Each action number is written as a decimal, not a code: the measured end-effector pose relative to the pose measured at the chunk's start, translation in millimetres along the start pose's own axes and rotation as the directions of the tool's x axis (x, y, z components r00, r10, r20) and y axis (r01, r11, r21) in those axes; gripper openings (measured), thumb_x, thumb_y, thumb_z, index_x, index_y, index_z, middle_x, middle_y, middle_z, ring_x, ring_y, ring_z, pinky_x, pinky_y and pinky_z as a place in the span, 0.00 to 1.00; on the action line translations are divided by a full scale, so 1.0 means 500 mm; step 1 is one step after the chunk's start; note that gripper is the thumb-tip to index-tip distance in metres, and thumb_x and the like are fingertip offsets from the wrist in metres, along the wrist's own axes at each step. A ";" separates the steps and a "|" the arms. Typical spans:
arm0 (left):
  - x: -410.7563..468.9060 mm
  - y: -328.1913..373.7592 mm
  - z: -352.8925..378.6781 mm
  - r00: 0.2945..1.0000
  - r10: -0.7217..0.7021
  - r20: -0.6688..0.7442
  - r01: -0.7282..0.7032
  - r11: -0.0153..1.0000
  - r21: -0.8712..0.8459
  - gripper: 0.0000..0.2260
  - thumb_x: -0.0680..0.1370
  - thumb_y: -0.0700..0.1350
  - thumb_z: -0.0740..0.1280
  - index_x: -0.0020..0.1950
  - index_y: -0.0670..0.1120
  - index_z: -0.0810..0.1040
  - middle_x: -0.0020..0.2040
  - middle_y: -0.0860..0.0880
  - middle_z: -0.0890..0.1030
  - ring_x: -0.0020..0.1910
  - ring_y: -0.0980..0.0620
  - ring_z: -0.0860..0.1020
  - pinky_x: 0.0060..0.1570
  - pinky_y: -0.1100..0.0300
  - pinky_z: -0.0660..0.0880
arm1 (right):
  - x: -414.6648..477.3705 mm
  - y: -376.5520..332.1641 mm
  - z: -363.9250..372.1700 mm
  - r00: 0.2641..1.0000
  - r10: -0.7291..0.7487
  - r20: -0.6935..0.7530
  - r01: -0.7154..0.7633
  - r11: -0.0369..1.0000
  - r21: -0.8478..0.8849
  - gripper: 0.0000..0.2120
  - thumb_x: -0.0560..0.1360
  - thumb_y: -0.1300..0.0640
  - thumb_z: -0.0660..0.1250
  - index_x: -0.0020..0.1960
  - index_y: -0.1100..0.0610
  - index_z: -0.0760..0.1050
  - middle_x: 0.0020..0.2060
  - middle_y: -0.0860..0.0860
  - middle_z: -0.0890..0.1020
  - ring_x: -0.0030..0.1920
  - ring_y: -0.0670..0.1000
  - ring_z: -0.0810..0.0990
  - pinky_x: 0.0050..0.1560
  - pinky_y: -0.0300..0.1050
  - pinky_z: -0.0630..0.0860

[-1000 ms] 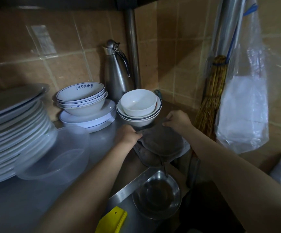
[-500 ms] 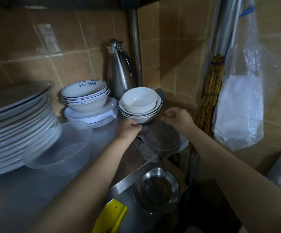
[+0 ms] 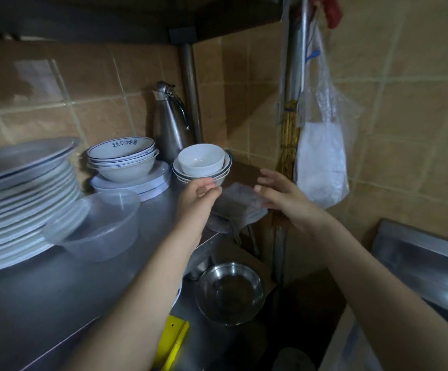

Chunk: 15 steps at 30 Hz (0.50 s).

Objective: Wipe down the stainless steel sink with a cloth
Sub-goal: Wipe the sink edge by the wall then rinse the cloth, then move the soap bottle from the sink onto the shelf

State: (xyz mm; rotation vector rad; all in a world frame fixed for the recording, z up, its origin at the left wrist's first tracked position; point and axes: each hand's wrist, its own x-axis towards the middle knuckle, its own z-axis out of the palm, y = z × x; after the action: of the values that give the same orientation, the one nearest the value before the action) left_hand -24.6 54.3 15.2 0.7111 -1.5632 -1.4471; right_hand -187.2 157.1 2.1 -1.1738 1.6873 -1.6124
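Cloth (image 3: 240, 203), grey and folded, lay on the steel surface (image 3: 56, 290), edge drooping; right hand (image 3: 277, 195) spread open, left hand (image 3: 200, 194) loosely curled, both empty.

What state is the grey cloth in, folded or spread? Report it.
Folded: the grey cloth lies in stacked layers at the edge of the steel counter, partly overhanging.

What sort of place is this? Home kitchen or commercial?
Probably a small restaurant or canteen kitchen, though a home is possible: a tall stack of white plates and nested bowls sit on a stainless steel counter against a tiled wall.
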 end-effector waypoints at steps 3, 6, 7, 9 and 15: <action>-0.044 0.005 -0.004 0.991 0.045 0.125 -0.047 0.999 0.010 0.08 0.75 0.39 0.67 0.51 0.51 0.76 0.49 0.56 0.79 0.50 0.61 0.77 0.53 0.63 0.73 | -0.066 -0.019 0.002 0.997 -0.012 -0.080 0.012 1.000 0.000 0.27 0.73 0.49 0.68 0.69 0.46 0.64 0.61 0.45 0.73 0.60 0.45 0.73 0.55 0.41 0.75; -0.093 0.012 -0.014 0.969 0.037 0.243 -0.032 0.999 -0.026 0.12 0.75 0.39 0.66 0.57 0.48 0.75 0.52 0.57 0.78 0.52 0.63 0.76 0.50 0.67 0.73 | -0.145 -0.030 0.012 0.976 -0.002 -0.216 0.028 0.992 0.120 0.25 0.74 0.52 0.67 0.69 0.48 0.65 0.60 0.45 0.75 0.61 0.48 0.74 0.57 0.44 0.73; -0.109 0.016 -0.019 0.959 0.036 0.281 -0.025 0.999 -0.041 0.12 0.75 0.39 0.66 0.58 0.49 0.75 0.53 0.57 0.78 0.52 0.64 0.76 0.50 0.67 0.73 | -0.172 -0.033 0.016 0.967 -0.001 -0.253 0.036 0.990 0.133 0.24 0.74 0.52 0.67 0.69 0.48 0.66 0.60 0.45 0.75 0.62 0.48 0.74 0.57 0.44 0.73; -0.140 0.025 -0.028 0.939 0.056 0.338 -0.032 0.997 -0.076 0.12 0.76 0.40 0.66 0.58 0.50 0.74 0.53 0.57 0.78 0.51 0.66 0.76 0.48 0.69 0.74 | -0.231 -0.043 0.024 0.952 0.000 -0.306 0.037 0.993 0.115 0.24 0.74 0.49 0.67 0.68 0.48 0.66 0.61 0.44 0.75 0.60 0.45 0.75 0.54 0.41 0.74; -0.262 0.059 -0.003 0.866 0.079 0.495 0.025 0.979 -0.200 0.11 0.76 0.39 0.65 0.54 0.53 0.75 0.54 0.55 0.79 0.55 0.61 0.76 0.58 0.62 0.72 | -0.413 -0.074 0.025 0.831 0.021 -0.556 -0.007 1.000 0.028 0.13 0.75 0.48 0.64 0.60 0.44 0.72 0.55 0.42 0.79 0.56 0.45 0.78 0.53 0.43 0.76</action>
State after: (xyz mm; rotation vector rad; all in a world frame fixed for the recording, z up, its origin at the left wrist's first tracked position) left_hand 41.7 171.2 16.2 0.1908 -1.7616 -1.8373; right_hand -67.4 329.8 -3.2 -0.7003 2.0004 -2.1008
